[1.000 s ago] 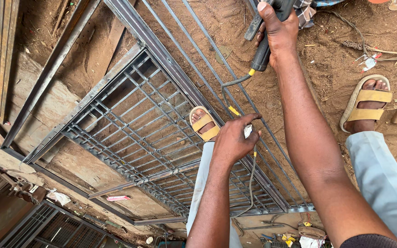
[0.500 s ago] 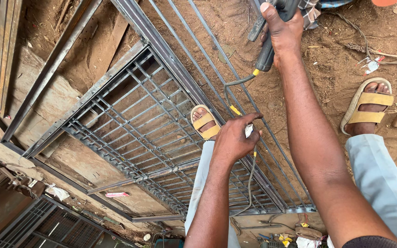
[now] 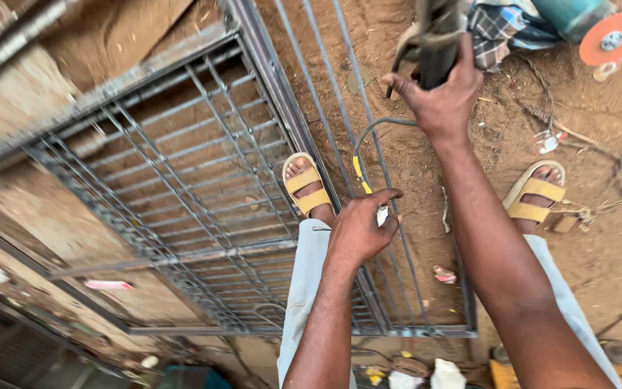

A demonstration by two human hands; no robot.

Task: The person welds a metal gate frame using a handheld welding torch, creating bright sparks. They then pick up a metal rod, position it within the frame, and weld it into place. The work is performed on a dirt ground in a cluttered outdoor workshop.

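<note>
My right hand (image 3: 437, 97) is closed around a dark handled tool (image 3: 433, 36) held high over the dirt. From the tool a thin grey wire with a yellow section (image 3: 358, 167) curves down to my left hand (image 3: 361, 230). That hand pinches the wire's lower end, with a small white piece at the fingertips, just above the bars of a grey metal grille (image 3: 203, 209) lying flat on the ground. My feet in tan sandals (image 3: 307, 184) (image 3: 538, 194) stand on either side of the grille's long frame bar.
An angle grinder with an orange disc (image 3: 610, 36) and a checked cloth (image 3: 502, 25) lie on the dirt at the top right. Wooden planks (image 3: 30, 209) lie under the grille at the left. Small scraps litter the ground near the bottom edge.
The view has swung, so both hands sit lower in the frame and the grinder has come into sight. Both hands keep their grips, and the left stays at the same bar.
</note>
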